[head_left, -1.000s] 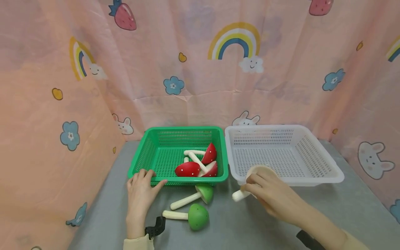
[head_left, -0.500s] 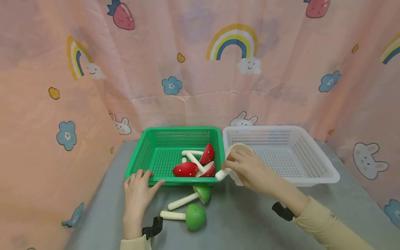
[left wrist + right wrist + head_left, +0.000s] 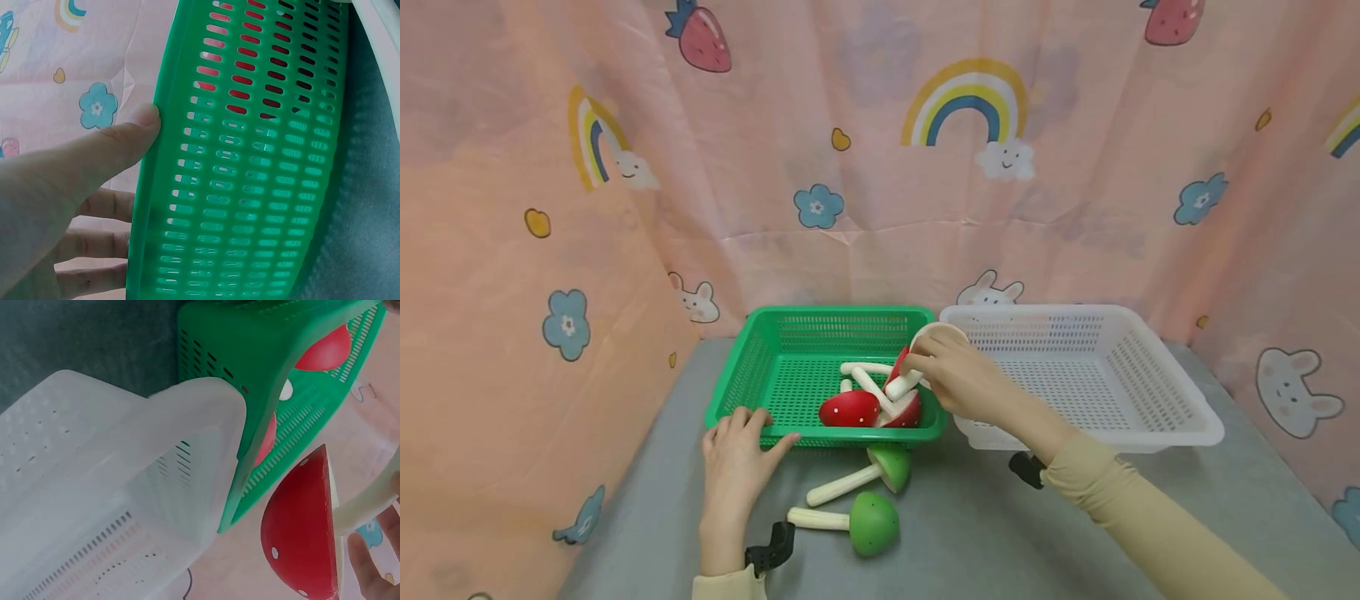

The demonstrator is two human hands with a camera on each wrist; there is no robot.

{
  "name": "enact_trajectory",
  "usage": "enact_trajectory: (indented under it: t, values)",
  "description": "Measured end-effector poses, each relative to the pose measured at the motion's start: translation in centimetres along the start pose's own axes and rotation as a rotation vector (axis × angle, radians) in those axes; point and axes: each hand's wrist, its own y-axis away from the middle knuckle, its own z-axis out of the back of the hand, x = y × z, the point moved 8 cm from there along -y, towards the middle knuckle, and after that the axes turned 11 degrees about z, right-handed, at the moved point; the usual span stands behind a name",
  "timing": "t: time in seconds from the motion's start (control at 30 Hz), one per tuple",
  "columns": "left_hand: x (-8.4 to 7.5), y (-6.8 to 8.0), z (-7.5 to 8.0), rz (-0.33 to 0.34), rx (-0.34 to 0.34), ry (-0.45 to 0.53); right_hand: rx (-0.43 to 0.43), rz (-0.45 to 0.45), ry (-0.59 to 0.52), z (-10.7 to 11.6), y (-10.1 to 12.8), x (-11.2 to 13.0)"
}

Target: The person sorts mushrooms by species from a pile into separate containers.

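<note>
Your right hand [image 3: 958, 382] grips a red mushroom [image 3: 303, 534] over the green basket [image 3: 775, 379] at frame centre, while your left hand [image 3: 737, 454] (fingers relaxed) rests on its near rim.

We see only edge of pale cap [image 3: 934, 333] behind right hand [image 3: 958, 382]. Right wrist view cuts red mushroom [image 3: 304, 532] at bottom edge. Left hand [image 3: 59, 194] hides part of green basket rim [image 3: 164, 147].

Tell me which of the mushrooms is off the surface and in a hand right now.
The red mushroom in the right hand, held over the green basket. Other red ones lie in the basket; two green mushrooms lie on the table.
</note>
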Motion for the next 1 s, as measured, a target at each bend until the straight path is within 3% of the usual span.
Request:
enact_trajectory:
  t: [0.17,0.47,0.8,1.0]
  values:
    - [0.2,0.0,0.1,0.01,0.007,-0.005,-0.009,0.031,-0.004,-1.3,-1.5,-0.7]
    - [0.0,0.0,0.2,0.002,-0.005,-0.012,0.133,0.014,0.017,-4.5,-4.1,-2.1]
    - [-0.1,-0.2,0.1,-0.004,-0.005,-0.007,0.209,0.062,0.095,-7.7,-6.4,-2.2]
    - [0.0,-0.2,0.0,0.002,-0.002,-0.019,0.36,0.052,0.121,-10.2,-7.3,-2.2]
